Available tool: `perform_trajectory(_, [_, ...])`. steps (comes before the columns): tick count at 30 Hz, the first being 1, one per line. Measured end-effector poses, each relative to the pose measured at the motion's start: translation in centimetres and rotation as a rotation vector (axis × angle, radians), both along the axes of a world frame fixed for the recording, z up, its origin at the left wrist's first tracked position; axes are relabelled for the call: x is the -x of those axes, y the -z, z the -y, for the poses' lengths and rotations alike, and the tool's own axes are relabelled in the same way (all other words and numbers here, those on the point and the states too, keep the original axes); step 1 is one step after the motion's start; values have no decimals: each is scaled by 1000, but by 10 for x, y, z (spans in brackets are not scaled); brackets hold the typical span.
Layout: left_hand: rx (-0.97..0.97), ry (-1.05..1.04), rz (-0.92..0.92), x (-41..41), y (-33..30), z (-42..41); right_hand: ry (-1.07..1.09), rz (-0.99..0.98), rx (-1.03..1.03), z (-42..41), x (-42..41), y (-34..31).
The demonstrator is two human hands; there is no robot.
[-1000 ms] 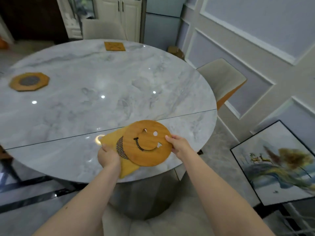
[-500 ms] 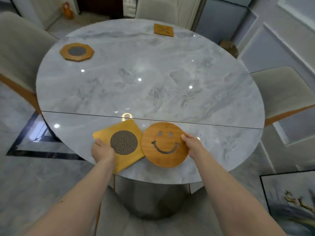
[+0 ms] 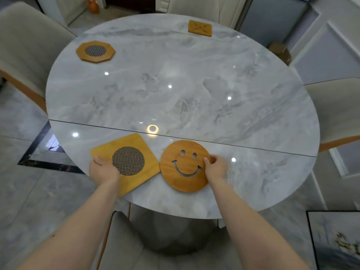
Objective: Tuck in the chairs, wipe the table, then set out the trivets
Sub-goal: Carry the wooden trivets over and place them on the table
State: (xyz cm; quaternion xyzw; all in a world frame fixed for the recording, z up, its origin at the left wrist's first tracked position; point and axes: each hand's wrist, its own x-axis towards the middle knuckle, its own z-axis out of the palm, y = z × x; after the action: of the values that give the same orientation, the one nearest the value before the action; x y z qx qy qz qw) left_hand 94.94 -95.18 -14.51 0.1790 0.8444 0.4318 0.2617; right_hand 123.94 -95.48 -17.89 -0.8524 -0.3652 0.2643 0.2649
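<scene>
Item 1, nearest: your left hand (image 3: 103, 169), fingers curled over the near-left corner of the square mat (image 3: 126, 162), thumb on top, gripping it. The mat lies flat on the desk (image 3: 194, 94), turned so one corner points at the round mat; its woven centre sits just right of your knuckles.

Item 2, beside it: your right hand (image 3: 216, 166), pinching the right rim of the smiley mat (image 3: 185, 165), thumb on its face. This disc lies flat, smile upright toward you, its left edge touching or all but touching the square mat's corner.

Item 3, the deciding relation: each mat sits directly under its own hand, side by side at the near edge. By my reading, spreading them means sliding each outward, left hand leftward, right hand rightward.

Item 4, far left of your left hand: an octagonal mat (image 3: 95, 51), already placed.

Item 5, farthest, beyond your right hand: a small square mat (image 3: 200, 28) at the far rim.
</scene>
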Motion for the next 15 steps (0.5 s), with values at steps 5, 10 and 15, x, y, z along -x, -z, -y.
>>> perform_trajectory(5, [-26, -19, -13, 6, -9, -5, -338, 265, -122, 6, 26, -6])
perform_trajectory(10, [-30, -30, -4, 10, -15, -1, -762, 334, 169, 22, 56, 9])
perform_trajectory(15, [-34, -21, -1, 8, -24, 5, -819, 414, 270, 23, 55, 10])
